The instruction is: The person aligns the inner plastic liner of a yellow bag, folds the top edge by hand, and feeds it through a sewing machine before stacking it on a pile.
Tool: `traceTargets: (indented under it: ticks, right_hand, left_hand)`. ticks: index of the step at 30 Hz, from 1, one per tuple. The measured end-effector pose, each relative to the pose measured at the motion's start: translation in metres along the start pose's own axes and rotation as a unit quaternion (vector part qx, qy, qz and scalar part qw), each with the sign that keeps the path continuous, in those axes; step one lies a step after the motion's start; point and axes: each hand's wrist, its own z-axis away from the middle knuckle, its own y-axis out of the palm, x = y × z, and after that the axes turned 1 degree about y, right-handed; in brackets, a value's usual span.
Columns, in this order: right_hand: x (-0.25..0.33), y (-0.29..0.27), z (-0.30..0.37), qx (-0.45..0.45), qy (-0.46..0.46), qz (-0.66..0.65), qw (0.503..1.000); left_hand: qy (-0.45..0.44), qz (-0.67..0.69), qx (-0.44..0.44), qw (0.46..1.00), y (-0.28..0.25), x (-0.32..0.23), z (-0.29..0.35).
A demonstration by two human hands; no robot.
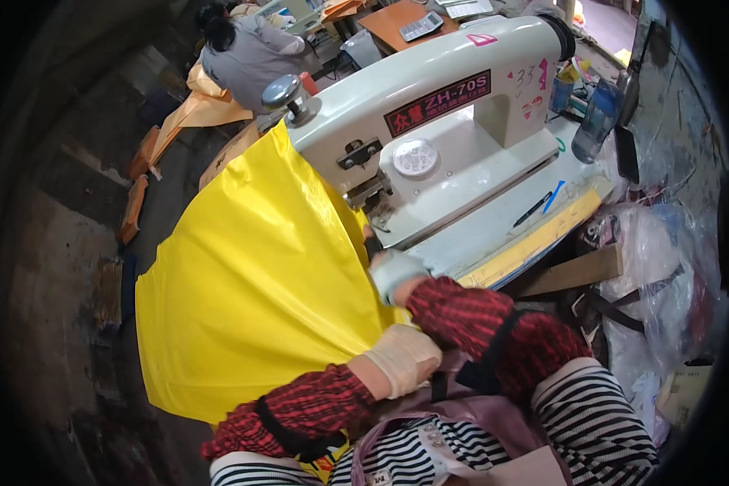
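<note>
A large glossy yellow plastic sheet or bag (251, 275) hangs in broad folds left of a white sewing machine (429, 61), its right edge running up to the needle area. My right hand (393, 271), in a pale glove, is closed at that edge just below the presser foot (370, 194); a finger with a dark covering points up toward it. Nearer to me, my left hand (405, 356), in a beige glove, is closed on the sheet's lower right edge. The fingertips of both hands are partly hidden.
A black pen (533, 209) and a blue tool (554, 197) lie on the machine table beside a yellow strip (535, 235). Behind them stand a water bottle (598, 121) and a phone (626, 154). Clear plastic bags (648, 267) pile at right. Another person (251, 57) sits far left.
</note>
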Motion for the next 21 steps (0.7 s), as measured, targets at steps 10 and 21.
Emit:
traceTargets:
  ticks: [10,21]
  right_hand:
    - [-0.030,0.048,0.055,0.118,-0.085,0.028,0.989]
    - [-0.017,-0.003,-0.022,0.111,0.000,0.158,0.981]
  left_hand:
    - [0.048,-0.155,-0.012,0.987,-0.082,0.080,0.024]
    - [-0.018,0.098,0.290,0.952,-0.061,0.009,0.002]
